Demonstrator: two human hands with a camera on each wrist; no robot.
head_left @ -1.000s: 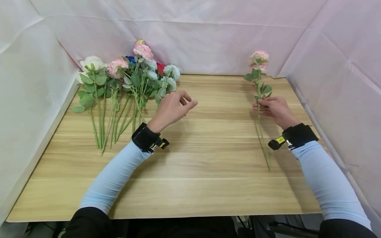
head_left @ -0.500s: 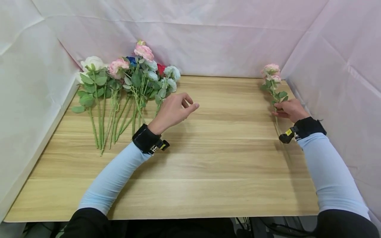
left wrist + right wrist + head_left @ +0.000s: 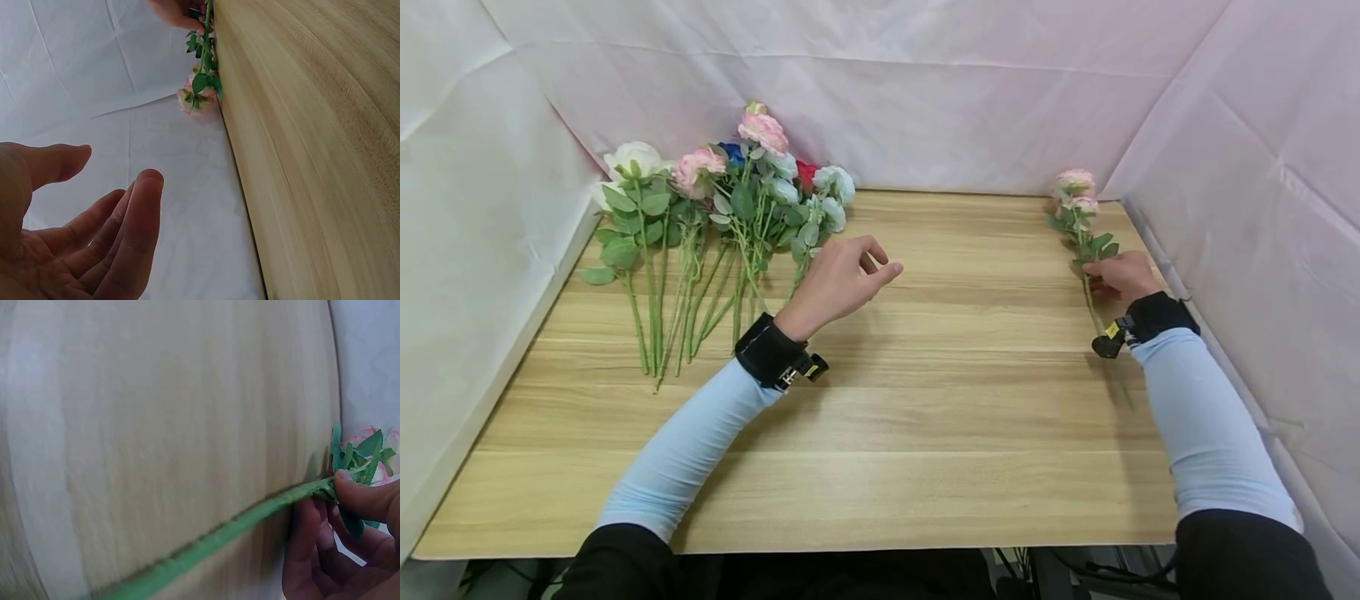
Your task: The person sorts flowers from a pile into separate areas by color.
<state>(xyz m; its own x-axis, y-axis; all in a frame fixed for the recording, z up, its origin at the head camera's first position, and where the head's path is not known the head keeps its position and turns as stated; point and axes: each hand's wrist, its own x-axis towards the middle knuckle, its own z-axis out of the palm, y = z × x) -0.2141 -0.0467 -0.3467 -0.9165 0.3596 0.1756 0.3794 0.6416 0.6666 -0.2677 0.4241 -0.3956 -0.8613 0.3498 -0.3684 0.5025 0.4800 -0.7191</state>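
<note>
Over the last second the right hand [image 3: 1118, 275] carries 1 pink flower [image 3: 1077, 196] from mid-table toward the table's [image 3: 925, 417] far right corner, fingers pinching its stem. It now looks nearly laid down there. The left hand [image 3: 838, 279] hovers relaxed, holding nothing, beside the flower pile [image 3: 722, 208].

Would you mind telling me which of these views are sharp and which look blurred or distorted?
Head view: evenly lit and sharp, table edges bowed by the wide lens. Left wrist view: left hand close and slightly soft, table tilted steeply. Right wrist view: pink flower stem and right hand blurred.
</note>
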